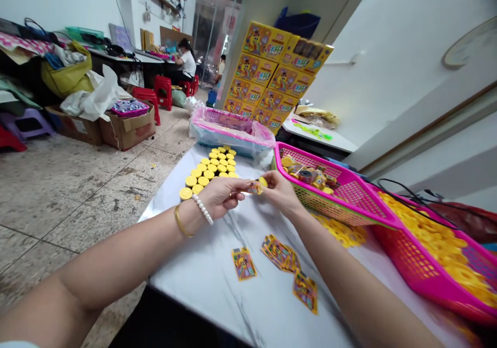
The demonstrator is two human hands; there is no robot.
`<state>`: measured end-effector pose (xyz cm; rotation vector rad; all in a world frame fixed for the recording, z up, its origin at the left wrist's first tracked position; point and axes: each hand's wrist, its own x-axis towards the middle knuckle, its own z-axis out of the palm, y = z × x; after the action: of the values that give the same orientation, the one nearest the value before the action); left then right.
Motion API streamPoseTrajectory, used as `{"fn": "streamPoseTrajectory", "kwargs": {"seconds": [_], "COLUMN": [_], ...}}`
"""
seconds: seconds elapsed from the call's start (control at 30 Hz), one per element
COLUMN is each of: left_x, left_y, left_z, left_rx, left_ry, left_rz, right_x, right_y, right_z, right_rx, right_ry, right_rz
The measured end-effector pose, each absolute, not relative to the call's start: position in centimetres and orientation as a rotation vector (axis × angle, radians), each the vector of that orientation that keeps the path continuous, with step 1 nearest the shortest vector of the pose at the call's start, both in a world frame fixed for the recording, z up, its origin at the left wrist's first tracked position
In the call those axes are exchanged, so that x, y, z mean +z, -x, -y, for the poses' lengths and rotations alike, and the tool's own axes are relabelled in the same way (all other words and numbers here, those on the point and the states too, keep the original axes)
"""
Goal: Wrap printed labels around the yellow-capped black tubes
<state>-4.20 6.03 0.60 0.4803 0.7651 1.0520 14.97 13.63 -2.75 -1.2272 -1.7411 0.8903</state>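
Between my two hands is a small yellow-capped container with a printed orange label (255,187), held just above the table. My left hand (221,197) pinches its left side, while my right hand (280,191) grips the yellow-capped side. Whether the label is fully stuck to the container I cannot tell. Closer to me on the white marbled table (202,280) lie a single printed label (244,263), a fanned stack of labels (280,253) and another small pile (305,290). Beyond my left hand stand several yellow-capped containers (209,174) in rows.
A pink basket (368,203) at the right holds labelled containers; another pink basket (407,265) holds yellow rings. Loose yellow rings (339,230) lie beside them. A plastic-lined basket (233,135) and stacked yellow boxes (267,78) stand behind. Another person (188,63) sits far back.
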Motion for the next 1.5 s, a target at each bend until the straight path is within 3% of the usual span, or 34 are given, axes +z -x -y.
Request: {"fn": "streamPoseTrajectory", "kwargs": {"seconds": [0.3, 0.6, 0.87, 1.03, 1.37, 1.5], "left_x": [0.3, -0.1, 0.0, -0.2, -0.2, -0.6], "left_y": [3.8, 3.7, 3.8, 3.6, 3.5, 3.8], "left_z": [-6.1, -6.1, -6.0, -6.0, -5.4, -5.5], "left_rx": [1.031, 1.025, 1.004, 1.010, 1.238, 1.099], "left_ry": [-0.352, -0.414, -0.403, -0.449, -0.886, -1.019], "left_rz": [-0.774, -0.721, -0.658, -0.677, -0.951, -0.853], "right_x": [-0.9, -1.2, -1.6, -1.3, -1.4, -1.8], "right_y": [-16.2, -15.3, -14.7, -14.7, -15.2, -15.6], "right_z": [-7.0, -6.5, -5.9, -5.4, -4.8, -4.8], "right_rx": [1.362, 1.142, 1.234, 1.013, 0.862, 0.876], "right_ry": [0.987, 1.025, 0.965, 1.008, 0.917, 0.899], "right_rz": [1.256, 1.231, 1.193, 1.406, 1.495, 1.537]}}
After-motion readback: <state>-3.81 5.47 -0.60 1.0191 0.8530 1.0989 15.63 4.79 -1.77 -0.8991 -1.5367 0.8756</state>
